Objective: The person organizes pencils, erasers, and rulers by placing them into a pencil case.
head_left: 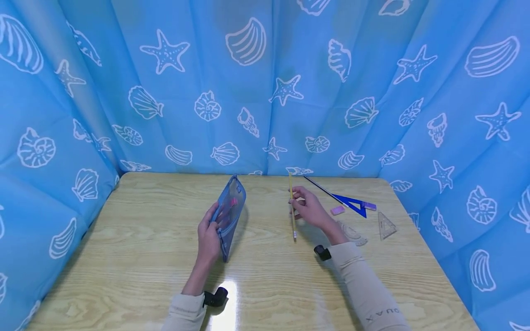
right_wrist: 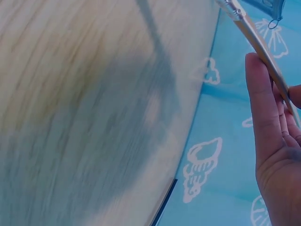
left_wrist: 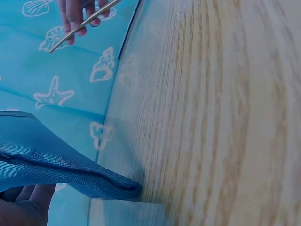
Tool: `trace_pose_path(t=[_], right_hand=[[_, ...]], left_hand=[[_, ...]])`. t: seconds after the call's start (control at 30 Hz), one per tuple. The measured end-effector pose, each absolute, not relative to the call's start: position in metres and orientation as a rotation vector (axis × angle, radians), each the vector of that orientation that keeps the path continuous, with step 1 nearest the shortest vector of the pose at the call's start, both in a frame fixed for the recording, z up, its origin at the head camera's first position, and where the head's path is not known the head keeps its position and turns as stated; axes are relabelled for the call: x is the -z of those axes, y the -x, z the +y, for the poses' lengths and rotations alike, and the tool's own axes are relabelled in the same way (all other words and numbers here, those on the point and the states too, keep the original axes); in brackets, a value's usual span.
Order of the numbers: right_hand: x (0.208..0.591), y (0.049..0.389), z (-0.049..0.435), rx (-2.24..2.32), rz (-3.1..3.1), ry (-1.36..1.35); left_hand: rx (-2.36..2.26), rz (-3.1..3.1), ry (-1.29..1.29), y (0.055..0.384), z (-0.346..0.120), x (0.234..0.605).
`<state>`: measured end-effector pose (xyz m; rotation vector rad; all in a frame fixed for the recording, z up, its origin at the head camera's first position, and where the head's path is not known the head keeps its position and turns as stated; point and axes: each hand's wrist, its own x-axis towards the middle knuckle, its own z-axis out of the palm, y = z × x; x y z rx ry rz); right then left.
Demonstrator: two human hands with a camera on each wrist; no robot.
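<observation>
My left hand [head_left: 209,236] grips a blue mesh zip pouch [head_left: 237,216] by its left side, held tilted above the table. A small pink patch shows on or through the pouch's mesh. In the left wrist view the pouch [left_wrist: 70,172] hides part of the fingers. To the right of it, my right hand [head_left: 312,209] pinches a yellow pencil [head_left: 294,225] between thumb and fingers. The pencil's metal-ringed eraser end points toward me. In the right wrist view the pencil [right_wrist: 258,42] runs along the fingers, raised off the table.
Right of my right hand lie a dark pencil [head_left: 320,185], a blue set square [head_left: 359,209], a pink eraser [head_left: 337,210], a purple block [head_left: 368,206], a clear set square [head_left: 387,227] and a clear protractor [head_left: 352,233]. A blue shell-print curtain [head_left: 256,92] hangs around the wooden table [head_left: 136,230].
</observation>
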<state>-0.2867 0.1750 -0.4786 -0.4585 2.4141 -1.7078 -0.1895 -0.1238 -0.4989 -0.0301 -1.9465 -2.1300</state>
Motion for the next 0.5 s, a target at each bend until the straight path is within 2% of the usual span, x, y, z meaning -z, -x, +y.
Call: trace_pose_path(t=[0.5], right_hand=[[0.471,0.280,0.151,1.797,2.395,0.473]], left_hand=[[2.090,-1.977,0.015,0.188,-0.124,0.500]])
